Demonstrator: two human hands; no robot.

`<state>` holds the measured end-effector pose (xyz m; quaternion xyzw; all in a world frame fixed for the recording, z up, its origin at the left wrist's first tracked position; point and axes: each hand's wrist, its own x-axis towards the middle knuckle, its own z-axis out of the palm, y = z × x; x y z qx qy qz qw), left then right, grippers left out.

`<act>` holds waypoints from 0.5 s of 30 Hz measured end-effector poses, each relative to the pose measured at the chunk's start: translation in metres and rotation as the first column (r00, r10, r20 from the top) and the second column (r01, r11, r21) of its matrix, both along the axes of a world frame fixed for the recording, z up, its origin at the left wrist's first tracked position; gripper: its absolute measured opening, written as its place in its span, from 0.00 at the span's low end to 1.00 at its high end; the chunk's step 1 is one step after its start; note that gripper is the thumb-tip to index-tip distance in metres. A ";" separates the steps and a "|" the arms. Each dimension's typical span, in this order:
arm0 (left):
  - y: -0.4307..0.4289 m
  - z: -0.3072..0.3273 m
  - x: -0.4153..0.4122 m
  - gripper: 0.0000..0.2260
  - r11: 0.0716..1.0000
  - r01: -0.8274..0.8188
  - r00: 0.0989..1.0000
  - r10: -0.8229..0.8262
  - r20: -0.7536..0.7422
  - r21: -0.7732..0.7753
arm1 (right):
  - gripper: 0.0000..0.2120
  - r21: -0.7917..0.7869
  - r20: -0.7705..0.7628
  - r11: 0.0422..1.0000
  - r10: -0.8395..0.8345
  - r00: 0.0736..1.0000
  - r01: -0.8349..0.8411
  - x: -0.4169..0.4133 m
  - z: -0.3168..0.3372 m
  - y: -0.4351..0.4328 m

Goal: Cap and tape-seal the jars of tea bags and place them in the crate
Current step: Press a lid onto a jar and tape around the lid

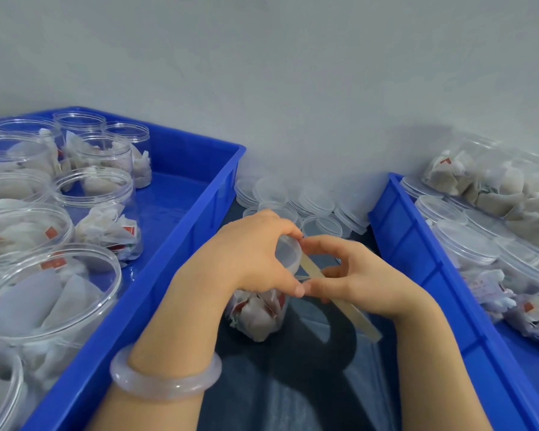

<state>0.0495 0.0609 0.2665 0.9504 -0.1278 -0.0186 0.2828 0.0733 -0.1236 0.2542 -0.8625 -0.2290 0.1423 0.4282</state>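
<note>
A clear jar of tea bags (259,315) stands between the two crates with a translucent cap (288,255) on top. My left hand (249,253) grips the capped top, fingers curled over the lid. My right hand (352,275) pinches a strip of tan tape (339,293) that runs from the cap's rim down to the right. The jar's upper half is hidden by both hands. The blue crate on the right (417,259) holds several capped jars (467,244) of tea bags.
The blue crate on the left (181,250) holds several uncapped jars (97,213) of tea bags. A pile of loose translucent caps (311,200) lies against the grey wall behind my hands. The dark surface below stretches toward me between the crates.
</note>
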 end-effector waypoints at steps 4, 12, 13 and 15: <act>-0.015 0.000 0.003 0.21 0.997 -0.052 0.998 0.050 0.034 0.055 | 0.20 -0.015 0.059 0.995 -0.098 0.993 0.099 -0.002 -0.002 0.002; -0.024 0.001 0.013 0.10 0.991 -0.134 0.990 0.133 0.048 0.020 | 0.17 -0.044 0.014 0.988 -0.150 0.989 0.150 -0.007 -0.004 0.009; -0.024 0.001 0.014 0.11 0.991 -0.132 0.991 0.131 0.036 0.022 | 0.16 -0.020 -0.010 0.990 -0.140 0.990 0.140 -0.008 -0.004 0.008; -0.024 0.001 0.016 0.13 0.990 -0.137 0.990 0.137 0.020 0.034 | 0.13 0.060 -0.081 0.993 -0.099 0.992 0.104 -0.011 -0.004 0.004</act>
